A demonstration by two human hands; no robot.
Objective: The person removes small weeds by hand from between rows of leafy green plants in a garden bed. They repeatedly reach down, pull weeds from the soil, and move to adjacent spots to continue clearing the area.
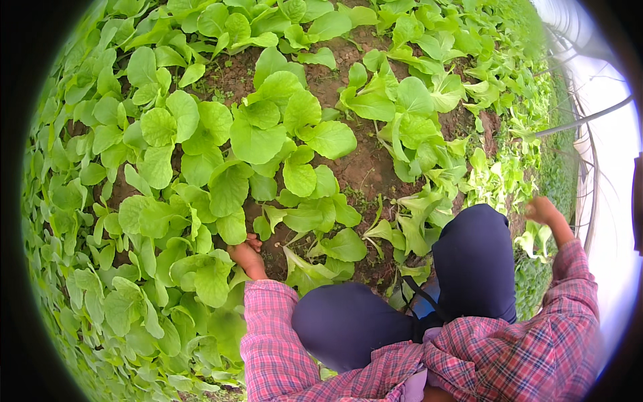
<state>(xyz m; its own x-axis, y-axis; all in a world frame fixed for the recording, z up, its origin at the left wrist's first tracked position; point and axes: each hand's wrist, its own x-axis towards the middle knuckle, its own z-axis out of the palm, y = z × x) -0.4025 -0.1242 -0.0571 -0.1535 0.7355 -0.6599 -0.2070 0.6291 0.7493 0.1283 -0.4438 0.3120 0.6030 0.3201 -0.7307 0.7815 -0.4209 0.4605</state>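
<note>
My left hand (247, 257) reaches down to the soil among leafy green vegetable plants (201, 221). Its fingers curl beside the base of a plant, and leaves partly cover them, so a grip on a stem cannot be made out. Just right of it, an uprooted plant (301, 266) lies on its side with its pale stem end showing. Out to the right, my right hand (542, 210) is blurred, its fingers bent. Below that hand are pale-stemmed leafy plants (533, 240); whether it touches or holds any is unclear.
More loose plants (414, 226) lie along the bare brown soil (364, 166) ahead of my knees (472, 261). Dense standing plants fill the left side. At the right, a metal pole (585, 120) slants in front of white plastic sheeting (603, 201). Something blue (427, 296) shows between my legs.
</note>
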